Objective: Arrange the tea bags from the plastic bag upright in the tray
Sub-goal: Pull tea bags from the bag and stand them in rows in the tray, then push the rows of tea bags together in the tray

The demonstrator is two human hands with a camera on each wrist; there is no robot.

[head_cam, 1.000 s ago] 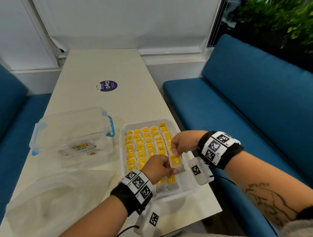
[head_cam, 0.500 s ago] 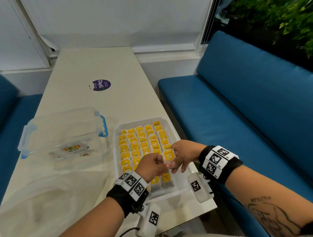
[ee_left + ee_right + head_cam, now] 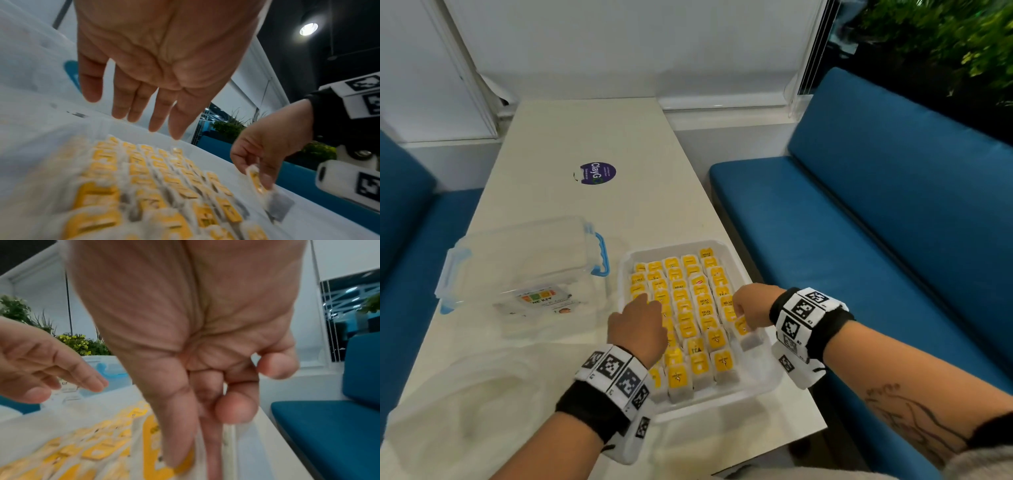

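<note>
A white tray point(image 3: 763, 385) on the table holds several rows of tea bags point(image 3: 690, 308) with yellow tags, standing upright. My right hand point(image 3: 751, 305) pinches one tea bag point(image 3: 746, 334) by its yellow tag at the tray's right edge; the grey pouch hangs below the fingers point(image 3: 267, 177), tilted. In the right wrist view the thumb point(image 3: 176, 431) presses on that tag point(image 3: 152, 443). My left hand point(image 3: 638, 323) hovers over the tray's left rows with fingers point(image 3: 156, 110) straight and holds nothing. The clear plastic bag point(image 3: 458, 404) lies crumpled at the near left.
A clear lidded box with blue clasps point(image 3: 524, 263) stands left of the tray. A round purple sticker point(image 3: 598, 173) is farther back on the table point(image 3: 592, 137). Blue benches point(image 3: 876, 222) flank both sides; the table's right edge runs just beside the tray.
My two hands met over the tray's near right, then parted. The left hand let go and moved left and opened; the right hand kept the tea bag at the right edge.
</note>
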